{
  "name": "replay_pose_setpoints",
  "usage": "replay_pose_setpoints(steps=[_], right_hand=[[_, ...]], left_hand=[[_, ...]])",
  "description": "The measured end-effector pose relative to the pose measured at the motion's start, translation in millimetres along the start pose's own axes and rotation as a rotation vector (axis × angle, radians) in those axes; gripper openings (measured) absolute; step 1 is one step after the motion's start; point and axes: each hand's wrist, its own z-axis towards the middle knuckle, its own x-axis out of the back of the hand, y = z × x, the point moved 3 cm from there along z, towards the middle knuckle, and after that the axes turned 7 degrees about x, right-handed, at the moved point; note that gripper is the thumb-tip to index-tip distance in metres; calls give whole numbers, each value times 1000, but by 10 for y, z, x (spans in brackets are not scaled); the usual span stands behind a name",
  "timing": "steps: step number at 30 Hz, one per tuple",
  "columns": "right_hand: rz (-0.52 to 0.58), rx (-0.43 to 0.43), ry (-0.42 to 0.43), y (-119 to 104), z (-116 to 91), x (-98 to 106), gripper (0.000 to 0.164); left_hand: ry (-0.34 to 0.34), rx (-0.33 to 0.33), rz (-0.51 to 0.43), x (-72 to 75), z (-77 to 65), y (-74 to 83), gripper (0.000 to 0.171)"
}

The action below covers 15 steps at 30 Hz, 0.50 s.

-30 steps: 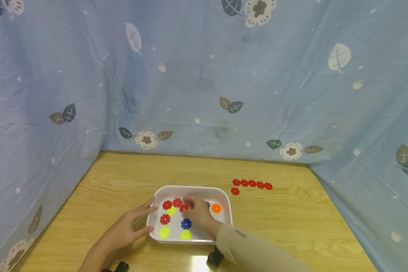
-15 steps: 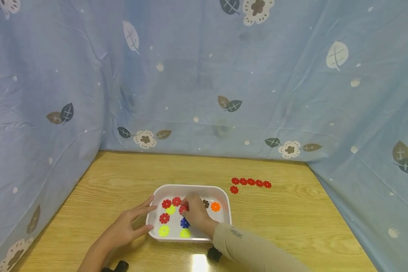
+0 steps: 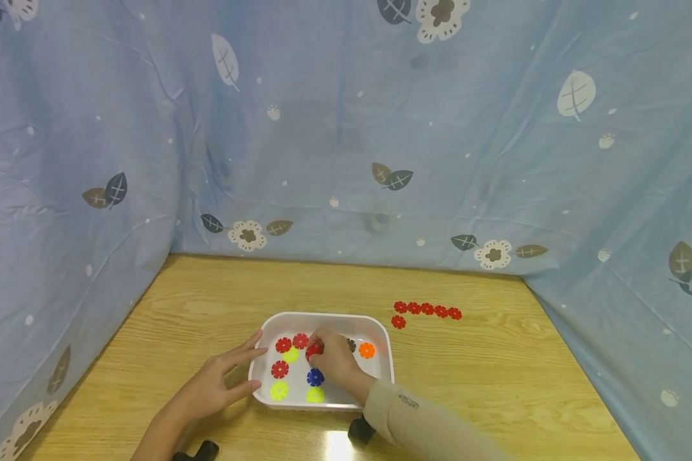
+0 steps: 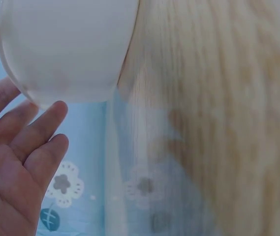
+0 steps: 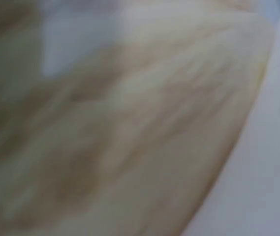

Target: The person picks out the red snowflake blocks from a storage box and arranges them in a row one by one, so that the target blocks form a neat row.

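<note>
In the head view a white plastic tray holds several notched, flower-shaped plastic discs. My right hand reaches into it and pinches a red disc between thumb and fingers. Just below that lies a blue disc. Other red discs, such as one red disc, and yellow-green discs like this yellow-green disc lie on the left side. My left hand rests at the tray's left edge with fingers spread; the left wrist view shows its extended fingers against the tray's outside.
On the wooden table, right of the tray, a row of red discs lies with one red disc below its left end. An orange disc and a partly hidden brown disc sit inside the tray's right side. A patterned blue cloth encloses the table.
My right fingers have closed on the red disc and tilted it up from where it lay in the tray. The left hand stays in place at the tray's edge.
</note>
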Motion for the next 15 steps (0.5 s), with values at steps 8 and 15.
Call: replay_pose_setpoints(steps=[8, 15], right_hand=[[163, -63, 20, 23, -2, 78, 24], [282, -77, 6, 1, -34, 156, 28]], left_hand=[[4, -10, 4, 3, -11, 10, 49], [13, -21, 3, -3, -11, 20, 48]])
